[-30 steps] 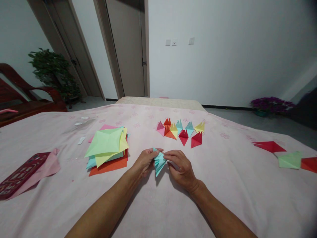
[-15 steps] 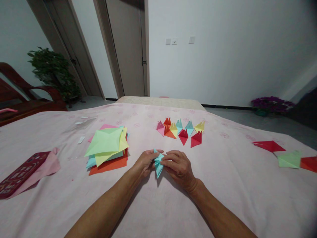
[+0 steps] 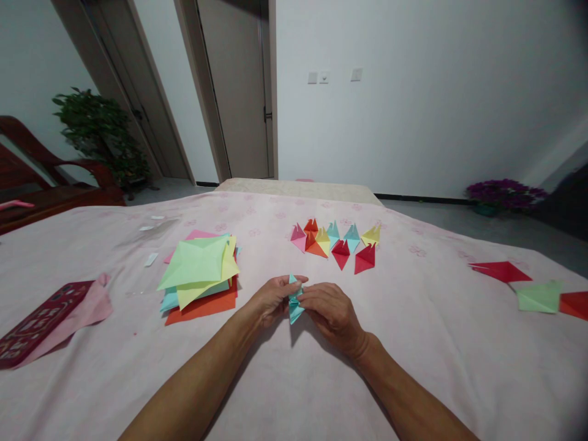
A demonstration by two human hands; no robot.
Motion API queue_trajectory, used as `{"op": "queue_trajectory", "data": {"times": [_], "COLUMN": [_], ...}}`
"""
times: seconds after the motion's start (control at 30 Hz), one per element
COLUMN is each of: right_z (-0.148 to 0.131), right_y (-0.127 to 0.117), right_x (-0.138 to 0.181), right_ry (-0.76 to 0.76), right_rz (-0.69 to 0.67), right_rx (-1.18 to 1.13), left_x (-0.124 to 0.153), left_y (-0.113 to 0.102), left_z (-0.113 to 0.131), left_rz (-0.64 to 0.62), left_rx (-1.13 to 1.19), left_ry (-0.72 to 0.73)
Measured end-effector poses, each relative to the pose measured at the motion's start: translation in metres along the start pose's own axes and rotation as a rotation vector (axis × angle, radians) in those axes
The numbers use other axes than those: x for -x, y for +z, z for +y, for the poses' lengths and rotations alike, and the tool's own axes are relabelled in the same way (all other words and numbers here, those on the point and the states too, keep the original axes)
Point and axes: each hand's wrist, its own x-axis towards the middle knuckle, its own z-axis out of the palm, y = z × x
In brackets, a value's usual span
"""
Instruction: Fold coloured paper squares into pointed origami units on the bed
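Observation:
Between my two hands is a light blue folded paper (image 3: 295,311), a small pointed origami piece held just above the cloth. My left hand (image 3: 274,299) pinches it from the left, the thumb lying across its upper part. From the right, the fingers of my right hand (image 3: 331,313) are closed on its middle, hiding some of the folds. Beyond my hands stand several folded paper cranes (image 3: 340,252) in red, orange, yellow, pink and blue. A stack of square coloured paper (image 3: 195,262), pale green on top, lies left of my left hand.
A pink flowered cloth (image 3: 294,398) covers the table. At the left lie a dark red printed packet (image 3: 43,318) and a clear plastic bag (image 3: 158,229). Toward the right edge are a red folded paper (image 3: 503,271), a pale green folded paper (image 3: 539,298) and an orange-red one (image 3: 574,304).
The blue folded paper has turned slightly and looks narrower, its lower tip a little higher. My right fingers have shifted slightly along it. Both hands keep their hold.

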Motion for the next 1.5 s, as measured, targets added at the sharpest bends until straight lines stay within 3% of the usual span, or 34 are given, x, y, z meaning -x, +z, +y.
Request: {"op": "queue_trajectory", "data": {"times": [0.4, 0.63, 1.23, 1.5], "right_z": [0.004, 0.002, -0.003, -0.003], "right_y": [0.003, 0.001, 0.0, 0.0], "right_x": [0.005, 0.004, 0.002, 0.003], "right_ry": [-0.016, 0.063, -0.011, -0.049], "right_rz": [0.031, 0.051, 0.115, 0.107], "right_rx": [-0.013, 0.097, 0.169, 0.219], "left_x": [0.006, 0.008, 0.006, 0.003], "left_y": [0.011, 0.015, 0.013, 0.013], "left_z": [0.004, 0.008, 0.002, -0.002], "left_rz": [0.043, 0.039, 0.018, 0.04], "left_rx": [-0.056, -0.114, -0.111, -0.067], "left_ry": [0.054, 0.099, 0.188, 0.161]}}
